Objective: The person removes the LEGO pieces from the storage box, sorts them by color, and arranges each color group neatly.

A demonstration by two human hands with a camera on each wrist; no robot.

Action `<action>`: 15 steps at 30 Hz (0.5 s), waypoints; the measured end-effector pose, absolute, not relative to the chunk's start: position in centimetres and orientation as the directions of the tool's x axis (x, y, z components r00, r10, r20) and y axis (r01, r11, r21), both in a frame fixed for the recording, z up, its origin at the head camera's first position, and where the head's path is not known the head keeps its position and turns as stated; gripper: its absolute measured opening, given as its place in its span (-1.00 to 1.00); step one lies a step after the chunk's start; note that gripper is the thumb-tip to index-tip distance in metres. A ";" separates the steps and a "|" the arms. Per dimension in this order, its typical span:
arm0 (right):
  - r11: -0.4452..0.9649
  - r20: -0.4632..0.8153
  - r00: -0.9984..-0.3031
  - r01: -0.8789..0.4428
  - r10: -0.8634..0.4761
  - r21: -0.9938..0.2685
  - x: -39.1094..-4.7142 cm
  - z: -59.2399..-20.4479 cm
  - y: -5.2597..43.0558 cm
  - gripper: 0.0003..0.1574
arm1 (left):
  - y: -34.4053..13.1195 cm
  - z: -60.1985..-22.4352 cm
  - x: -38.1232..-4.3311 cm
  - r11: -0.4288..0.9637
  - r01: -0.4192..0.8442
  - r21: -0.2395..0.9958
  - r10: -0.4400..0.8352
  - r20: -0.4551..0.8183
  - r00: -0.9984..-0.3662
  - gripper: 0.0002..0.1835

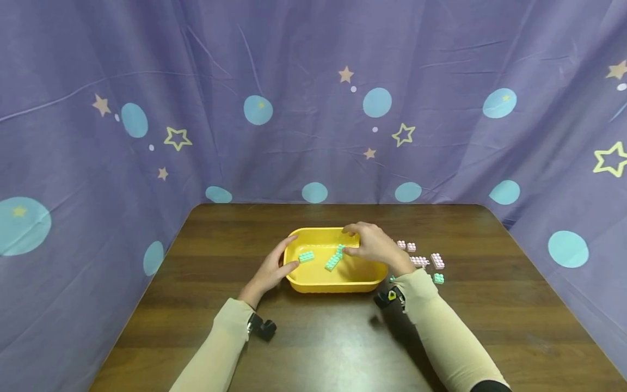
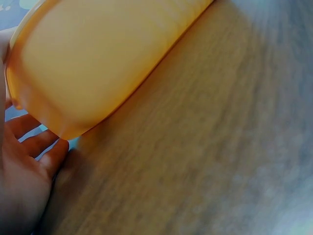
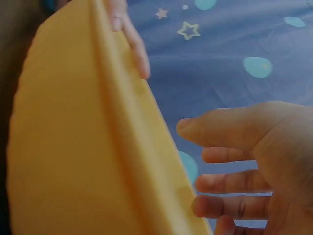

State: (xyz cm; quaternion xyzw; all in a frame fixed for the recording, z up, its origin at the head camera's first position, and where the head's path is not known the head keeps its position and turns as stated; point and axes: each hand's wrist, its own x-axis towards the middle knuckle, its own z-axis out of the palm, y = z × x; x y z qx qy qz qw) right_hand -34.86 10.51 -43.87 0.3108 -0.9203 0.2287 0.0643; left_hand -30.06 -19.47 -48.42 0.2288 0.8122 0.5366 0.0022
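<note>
A yellow plastic basin [image 1: 323,287] sits on the table with several mint-green toy building bricks [image 1: 306,257] in it. My left hand [image 1: 268,273] grips its left end, the thumb over the near rim and the other fingers round the outside, as the left wrist view shows under the end wall [image 2: 36,125]. Over the basin's right half, my right hand [image 1: 374,247] hovers with fingers apart. In the right wrist view those fingers [image 3: 232,183] are loosely extended beside the rim, with nothing between them. Below the right fingertips lies a green brick [image 1: 334,262] on the basin floor.
Right of the basin, partly behind my right wrist, lie several pale pink bricks [image 1: 437,261] and a small green brick [image 1: 438,278]. The brown wooden table [image 1: 235,234] ends at a purple patterned curtain [image 1: 294,152]. A camera is strapped to each wrist.
</note>
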 end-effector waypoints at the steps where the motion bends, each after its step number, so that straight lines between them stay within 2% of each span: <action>1: 0.709 0.248 -0.803 -0.595 -0.542 -0.380 -34.9 -44.2 10.3 -0.37 | -19.5 -48.4 -30.1 0.319 0.370 0.873 0.374 0.242 -0.895 -0.29; 10: 0.738 0.169 -0.813 -0.578 -0.557 -0.347 -34.9 -45.8 8.1 -0.33 | -19.5 -48.5 -30.3 0.296 0.389 0.873 0.379 0.266 -0.886 -0.28; 15: 0.758 0.118 -0.820 -0.565 -0.560 -0.326 -34.3 -46.0 6.9 -0.39 | -19.4 -48.6 -30.3 0.297 0.381 0.876 0.380 0.258 -0.888 -0.29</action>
